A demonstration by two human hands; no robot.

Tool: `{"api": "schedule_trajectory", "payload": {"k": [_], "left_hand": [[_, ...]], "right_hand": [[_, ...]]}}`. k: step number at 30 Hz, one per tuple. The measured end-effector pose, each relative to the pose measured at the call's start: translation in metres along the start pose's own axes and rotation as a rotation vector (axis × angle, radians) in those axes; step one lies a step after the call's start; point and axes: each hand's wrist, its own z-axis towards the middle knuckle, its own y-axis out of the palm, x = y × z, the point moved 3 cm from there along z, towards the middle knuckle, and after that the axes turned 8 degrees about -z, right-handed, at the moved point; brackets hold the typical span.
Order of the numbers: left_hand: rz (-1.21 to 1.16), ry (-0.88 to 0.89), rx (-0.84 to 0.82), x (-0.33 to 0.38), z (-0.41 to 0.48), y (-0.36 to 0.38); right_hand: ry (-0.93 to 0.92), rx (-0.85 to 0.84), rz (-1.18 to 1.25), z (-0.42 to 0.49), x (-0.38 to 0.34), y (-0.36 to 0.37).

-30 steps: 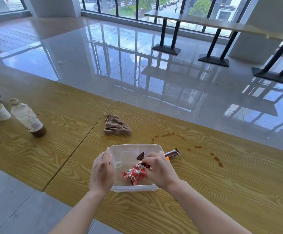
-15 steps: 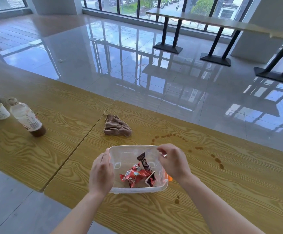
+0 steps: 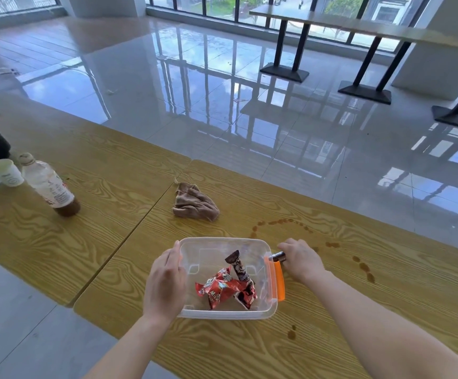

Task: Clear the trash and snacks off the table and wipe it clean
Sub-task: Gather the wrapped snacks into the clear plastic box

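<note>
Jutting from the right hand's (image 3: 301, 259) fingers (image 3: 288, 245), a dark wrapper (image 3: 279, 256) overhangs the box (image 3: 222, 238).

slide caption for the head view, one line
Left hand holds the bin, right hand grips a wrapper beside its orange handle; cloth and spills lie on the table.

"MIL" on the red snack wrapper (image 3: 220, 289)

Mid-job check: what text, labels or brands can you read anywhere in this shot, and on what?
"MIL", rest hidden: red wrapper in the clear bin.
Too blurred: bottle label.
Too blurred: mark on white cup.
Unreadable: dark wrapper.
Unreadable: snack bar in the right hand.
</note>
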Motion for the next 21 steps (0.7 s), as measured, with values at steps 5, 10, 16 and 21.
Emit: {"api": "schedule_trajectory", "payload": {"k": [5, 10, 16, 21], "left_hand": [[-0.010, -0.025, 0.004, 0.000, -0.001, 0.000], [-0.010, -0.025, -0.003, 0.003, -0.001, 0.000], [-0.024, -0.034, -0.005, 0.003, -0.001, -0.001], [-0.036, -0.028, 0.001, 0.003, 0.000, -0.002]], "right_hand": [[-0.016, -0.005, -0.114, 0.001, -0.005, 0.006], [0.038, 0.033, -0.119, -0.002, -0.003, 0.011], [0.184, 0.176, 0.130, -0.020, 0.011, -0.016], [0.099, 0.428, 0.351, -0.049, 0.004, -0.071]]}}
